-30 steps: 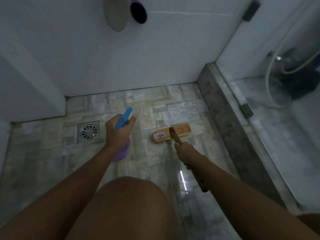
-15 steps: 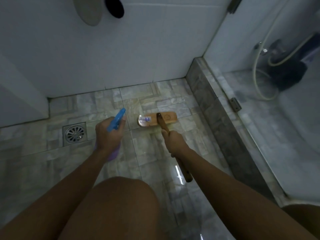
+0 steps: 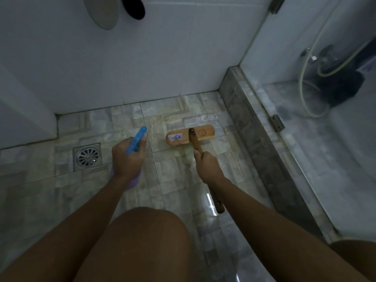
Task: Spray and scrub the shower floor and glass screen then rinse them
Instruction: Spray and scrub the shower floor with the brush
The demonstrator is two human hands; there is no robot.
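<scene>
The left hand [image 3: 128, 157] grasps a purple spray bottle with a blue trigger head [image 3: 136, 141] above the stone-patterned tiled shower floor [image 3: 179, 174], near the square metal drain [image 3: 87, 156]. The right hand [image 3: 207, 166] grips the long-handled wooden scrub brush [image 3: 190, 135], its head flat on the tiles beside the glass screen [image 3: 305, 98]

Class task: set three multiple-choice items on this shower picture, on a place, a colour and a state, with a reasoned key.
1. Where is the floor drain? A) left of the left hand B) between both hands C) right of the right hand
2. What colour is the spray bottle nozzle? A) red B) blue C) yellow
3. What is the right hand doing? A) hanging open B) gripping the scrub brush handle C) holding the spray bottle
Key: 1 A, it lies left of that hand; 2 B, the nozzle is plainly blue; 3 B, it wraps the wooden handle.
</scene>
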